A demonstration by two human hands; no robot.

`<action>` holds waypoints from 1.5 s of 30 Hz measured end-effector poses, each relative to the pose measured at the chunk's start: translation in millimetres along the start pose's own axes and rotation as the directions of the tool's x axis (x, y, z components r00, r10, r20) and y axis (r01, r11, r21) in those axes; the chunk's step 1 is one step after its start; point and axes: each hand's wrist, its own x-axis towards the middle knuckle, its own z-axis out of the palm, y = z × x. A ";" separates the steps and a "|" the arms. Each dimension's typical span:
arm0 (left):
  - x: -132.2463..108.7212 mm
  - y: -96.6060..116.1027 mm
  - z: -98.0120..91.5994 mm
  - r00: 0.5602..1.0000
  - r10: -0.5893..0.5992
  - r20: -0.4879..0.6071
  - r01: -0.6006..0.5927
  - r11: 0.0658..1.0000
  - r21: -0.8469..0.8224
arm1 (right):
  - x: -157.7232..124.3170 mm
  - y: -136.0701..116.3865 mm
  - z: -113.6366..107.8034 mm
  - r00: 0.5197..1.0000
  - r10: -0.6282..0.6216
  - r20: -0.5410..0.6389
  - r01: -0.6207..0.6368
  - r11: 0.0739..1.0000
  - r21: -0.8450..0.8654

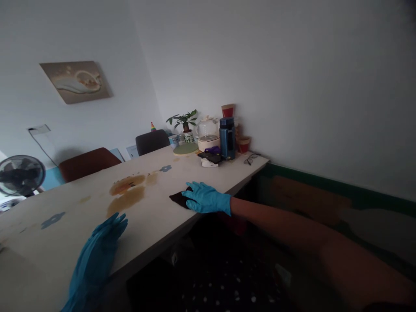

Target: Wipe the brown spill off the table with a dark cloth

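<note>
My right hand [206,198], in a blue rubber glove, presses down on a dark cloth [180,199] near the front edge of the white table [156,221]. Its fingers lie over the cloth, and part of the cloth is hidden beneath them. My left hand [104,238], gloved in the same blue, is at the table's near side with its fingers stretched out and close together. It holds nothing that I can see. Whether it rests on the tabletop I cannot tell. Brown and yellowish patches [125,201] and blue flower shapes [53,220] mark the tabletop.
At the table's far end stand a glass kettle [208,130], a blue bottle [227,138], a potted plant [186,123], red pots [243,144], a dark phone-like object [209,156] and glasses [251,158]. Chairs [89,163] line the far side; a fan [22,175] is left.
</note>
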 end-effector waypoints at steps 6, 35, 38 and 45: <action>4.6 12.8 1.1 0.998 -0.054 -0.042 0.053 0.998 -0.018 | 55.3 22.4 -14.7 0.988 0.148 -0.051 -0.147 0.989 0.012; 7.8 28.8 6.3 0.990 -0.126 -0.063 0.117 0.984 -0.135 | 76.6 40.9 -16.7 0.993 0.116 0.008 -0.116 0.992 -0.039; 5.0 29.7 4.7 0.995 -0.077 -0.062 0.069 0.991 -0.118 | 38.3 35.6 -9.0 0.996 0.084 0.007 -0.084 0.996 -0.024; 4.7 25.1 4.1 0.999 -0.040 -0.032 0.037 0.995 -0.090 | -6.4 12.0 8.5 0.999 -0.029 -0.017 0.029 1.000 -0.007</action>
